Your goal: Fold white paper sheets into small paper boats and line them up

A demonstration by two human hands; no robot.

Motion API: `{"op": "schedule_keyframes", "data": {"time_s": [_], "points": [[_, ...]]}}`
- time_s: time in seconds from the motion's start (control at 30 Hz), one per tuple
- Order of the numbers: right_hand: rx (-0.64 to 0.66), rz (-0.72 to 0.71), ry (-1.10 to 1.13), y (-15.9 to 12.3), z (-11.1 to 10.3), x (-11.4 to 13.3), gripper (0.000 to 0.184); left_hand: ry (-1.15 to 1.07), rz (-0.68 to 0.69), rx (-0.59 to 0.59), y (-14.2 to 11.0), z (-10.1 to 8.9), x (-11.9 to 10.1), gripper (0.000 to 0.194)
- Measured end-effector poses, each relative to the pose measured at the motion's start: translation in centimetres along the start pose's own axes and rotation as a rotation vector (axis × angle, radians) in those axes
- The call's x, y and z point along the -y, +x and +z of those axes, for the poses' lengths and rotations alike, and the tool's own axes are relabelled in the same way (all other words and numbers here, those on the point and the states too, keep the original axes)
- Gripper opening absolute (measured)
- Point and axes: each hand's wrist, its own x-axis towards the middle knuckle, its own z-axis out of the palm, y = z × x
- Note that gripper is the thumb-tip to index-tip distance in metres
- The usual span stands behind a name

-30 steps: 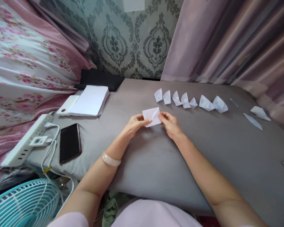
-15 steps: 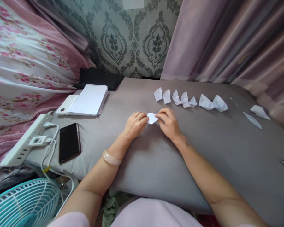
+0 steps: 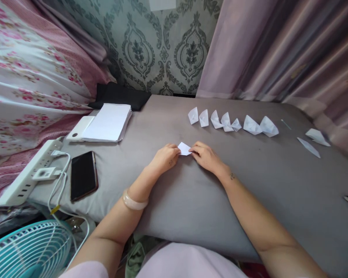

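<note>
A small folded piece of white paper [image 3: 185, 149] lies between my two hands, low over the grey-covered surface [image 3: 217, 200]. My left hand [image 3: 166, 157] pinches its left corner, fingers closed. On the opposite side, my right hand [image 3: 205, 156] grips the right corner between thumb and fingers. The paper has a pointed top and slanting edges; its corners are hidden under my fingertips. Beyond my right hand stands a row of several folded paper boats [image 3: 226, 122] of different sizes.
At the left are a stack of white paper [image 3: 107, 122], a phone [image 3: 84, 175], a power strip [image 3: 29, 173] with cables and a turquoise fan [image 3: 31, 247]. Folded paper pieces [image 3: 308, 147] and a thin stick [image 3: 285, 124] lie at the right. Curtains hang on both sides.
Both hands have come slightly nearer to me with the folded paper, which has turned a little and sits lower. Both hands still hold it by its sides.
</note>
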Motion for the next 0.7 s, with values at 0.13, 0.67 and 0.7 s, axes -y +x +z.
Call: {"op": "schedule_keyframes", "data": {"time_s": [0.13, 0.67, 0.7], "points": [[-0.053, 0.157, 0.201, 0.5, 0.1, -0.8, 0.011, -0.231, -0.214, -0.031, 0.0, -0.3, 0.2, 0.011], [-0.104, 0.368, 0.124, 1.3, 0.1, 0.2, 0.019, -0.220, -0.588, -0.039, 0.5, -0.9, -0.6, 0.020], [-0.111, 0.371, 0.113, 1.3, 0.2, 0.2, 0.019, -0.203, -0.590, -0.031, 0.5, -0.8, -0.6, 0.022]]}}
